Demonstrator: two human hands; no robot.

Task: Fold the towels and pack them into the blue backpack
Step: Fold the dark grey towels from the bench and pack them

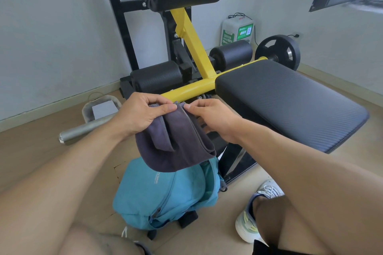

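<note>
A dark grey-purple towel (pixel 178 141) hangs folded in the air in front of me, its lower fold drooping over the blue backpack (pixel 165 194). My left hand (pixel 141 114) pinches the towel's top edge on the left. My right hand (pixel 211 118) pinches the same top edge right beside it, thumb and forefinger on the cloth. The backpack stands on the wooden floor between my knees, against the foot of the bench. Whether its top is open is hidden by the towel.
A black padded gym bench (pixel 290 99) with a yellow frame (pixel 192 87) stands just behind the towel. A weight plate (pixel 277 51) sits at the back right. A steel bar (pixel 87 130) lies on the floor at left. My shoe (pixel 248 223) rests right of the backpack.
</note>
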